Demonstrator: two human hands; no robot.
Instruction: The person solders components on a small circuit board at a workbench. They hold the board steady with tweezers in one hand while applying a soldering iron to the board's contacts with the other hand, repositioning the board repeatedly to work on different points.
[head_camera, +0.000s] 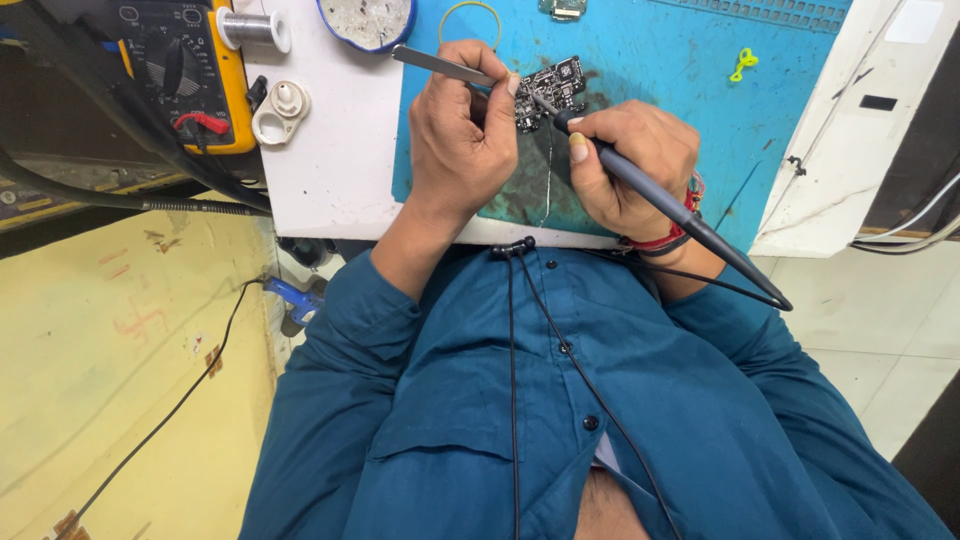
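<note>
On the mat (640, 60): one circuit board (552, 88), one tweezers (440, 65), one soldering iron (660, 200).

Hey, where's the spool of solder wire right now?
In the head view, the solder spool lies at the top left on the white bench, between the yellow multimeter and the blue-rimmed dish, above the left hand.
</note>
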